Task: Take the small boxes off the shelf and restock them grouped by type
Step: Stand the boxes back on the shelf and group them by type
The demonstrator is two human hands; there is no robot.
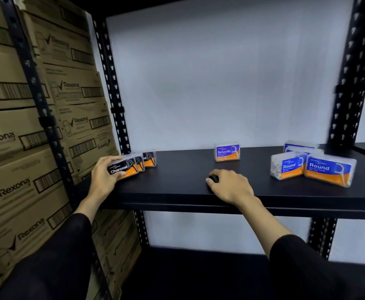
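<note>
Black-labelled clear plastic Charcoal box (123, 167), 9 o'clock on black metal shelf (188, 169): left hand (103, 172) grips it, fronting its row. Right hand (229, 185) rests w/ fingers curled, holding nothing visible, probably bracing.

Dim, cool light falls on the pale back wall (220, 72), leaving the black shelf (264, 191) dark and nearly shadowless. Wide-angle distortion bows the uprights (350, 72); cartons (14, 137) at the left edge smear with blur.
</note>
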